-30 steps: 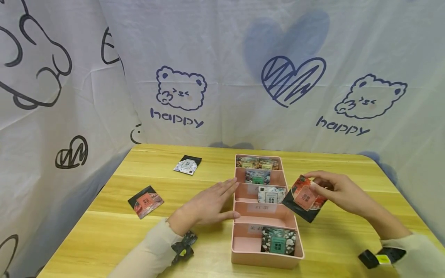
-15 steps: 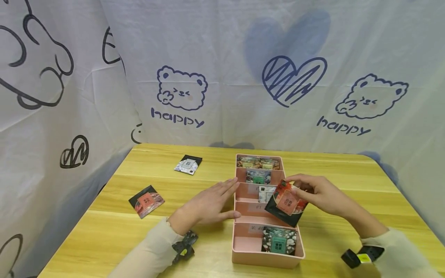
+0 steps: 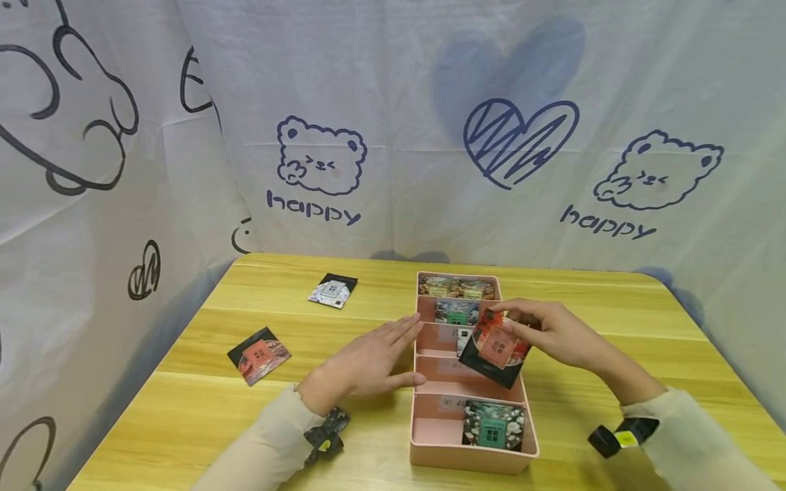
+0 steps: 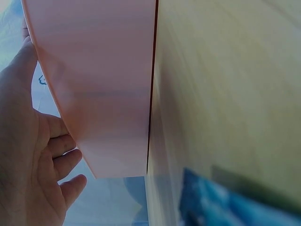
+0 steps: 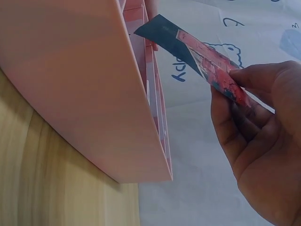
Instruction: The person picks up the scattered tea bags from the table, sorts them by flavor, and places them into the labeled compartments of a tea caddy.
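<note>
A red and black tea sachet [image 3: 496, 348] is pinched between the thumb and fingers of my right hand [image 3: 555, 334]. It hangs tilted over the right side of a pink divided box [image 3: 473, 458], above the middle compartments, and partly hides a white sachet [image 3: 463, 341]. In the right wrist view the sachet [image 5: 202, 56] has its black end just over the box rim. My left hand [image 3: 371, 358] rests with straight fingers along the box's left rim; the left wrist view shows those fingers touching the pink wall [image 4: 99, 94].
The nearest compartment holds a dark green-labelled sachet [image 3: 493, 424]; further back stand a blue-green sachet [image 3: 456, 312] and yellow-labelled sachets [image 3: 456, 288]. On the table [image 3: 184, 402], left of the box, lie a red-labelled sachet [image 3: 258, 355] and a white-and-black one [image 3: 333, 290]. A printed curtain [image 3: 393, 88] hangs behind.
My right hand has carried the red and black sachet leftward, from beside the box to over its compartments. The left hand stays at the rim.
</note>
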